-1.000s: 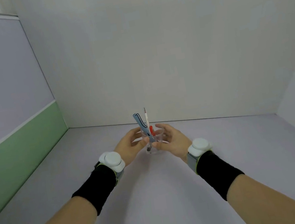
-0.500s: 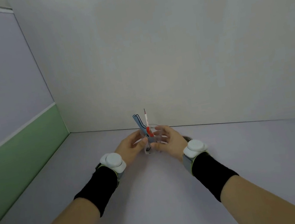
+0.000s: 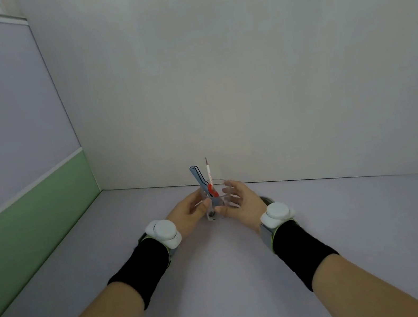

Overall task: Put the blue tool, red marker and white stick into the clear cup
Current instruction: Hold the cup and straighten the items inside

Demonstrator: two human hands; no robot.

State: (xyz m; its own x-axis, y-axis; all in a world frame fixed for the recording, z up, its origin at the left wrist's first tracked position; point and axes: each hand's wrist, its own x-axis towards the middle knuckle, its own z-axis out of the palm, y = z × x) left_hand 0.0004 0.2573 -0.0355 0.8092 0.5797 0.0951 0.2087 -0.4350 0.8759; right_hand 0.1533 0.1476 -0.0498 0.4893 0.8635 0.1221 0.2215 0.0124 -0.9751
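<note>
The clear cup (image 3: 219, 180) stands on the pale table, far out in front of me, between my two hands. In it stand the blue tool (image 3: 197, 177), leaning left, the red marker (image 3: 211, 188), of which only the red top shows, and the thin white stick (image 3: 208, 171), upright and tallest. My left hand (image 3: 187, 214) touches the cup's left side with thumb and fingers. My right hand (image 3: 243, 202) curls around its right side, thumb in front and fingers behind. Both wrists carry white trackers over black sleeves.
A pale wall (image 3: 215, 73) rises just behind the cup. A side panel with a green lower band (image 3: 31, 217) closes the left, and another wall closes the right. A small dark object (image 3: 266, 199) peeks out behind my right wrist.
My hands stay at the cup with all three items in it. The right fingers have spread slightly around the cup. The view has shifted a little.
</note>
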